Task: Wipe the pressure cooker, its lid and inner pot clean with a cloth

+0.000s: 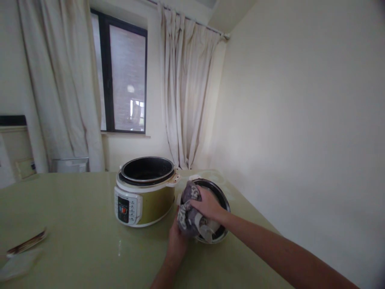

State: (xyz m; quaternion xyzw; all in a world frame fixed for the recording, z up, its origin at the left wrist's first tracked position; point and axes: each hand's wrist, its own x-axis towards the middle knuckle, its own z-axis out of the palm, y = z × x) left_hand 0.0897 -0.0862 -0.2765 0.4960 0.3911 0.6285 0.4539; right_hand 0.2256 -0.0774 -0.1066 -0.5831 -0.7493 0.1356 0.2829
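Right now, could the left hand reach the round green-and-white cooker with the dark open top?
Probably yes. The left hand is near the cooker, and nothing seems to stand between them. But it is partly hidden by the grey patterned cloth and may need to let go of something first.

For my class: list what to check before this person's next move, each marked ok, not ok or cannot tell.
1. White-and-gold round electric cooker upright on the glossy pale-green table: ok.
2. Cooker's round dark mouth uncovered: ok.
3. Grey patterned fabric cloth held by the right hand: ok.
4. Left hand gripping the round dark-rimmed lid: cannot tell, cloth in the way.
5. Lid's surface clean: cannot tell, partly covered.
6. Dark control display readable: not ok, too small and blurred.
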